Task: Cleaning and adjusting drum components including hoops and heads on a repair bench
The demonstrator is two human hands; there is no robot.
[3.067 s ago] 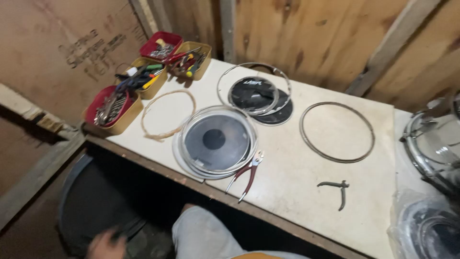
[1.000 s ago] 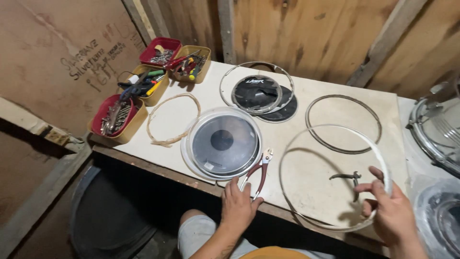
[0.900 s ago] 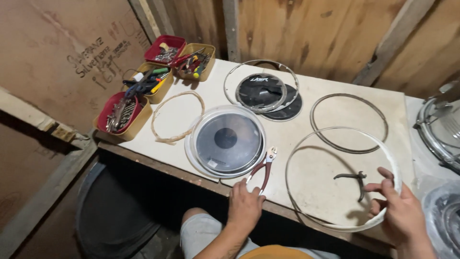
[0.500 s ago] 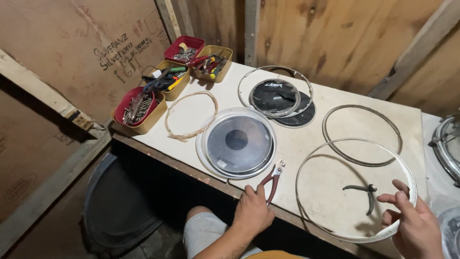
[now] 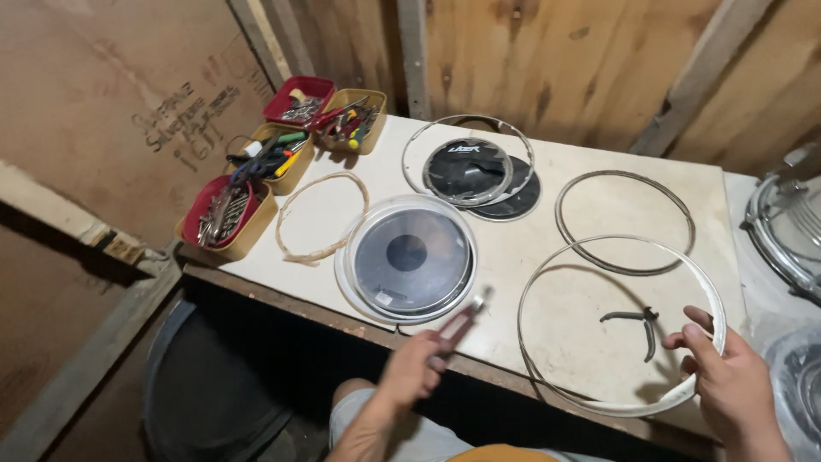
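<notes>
- Fingers (image 5: 428, 355) of the left hand (image 5: 410, 372) are closing round the red pliers (image 5: 457, 325), lifting them blurred just off the surface's (image 5: 530, 248) near edge.
- Fingers (image 5: 697, 338) of the right hand (image 5: 727, 385) are curling on the white hoop's (image 5: 547, 278) near right rim.
- One black tool (image 5: 637, 323) is lying inside that hoop.
- Two drumheads are sitting here: one clear (image 5: 409, 257), one black (image 5: 479, 171).
- One metal ring (image 5: 624, 221) and one straw-coloured ring (image 5: 321, 214) are lying flat.
- Four trays (image 5: 227, 218) are holding tools at the left.
- Both forearms are reaching up from below, palms down.
</notes>
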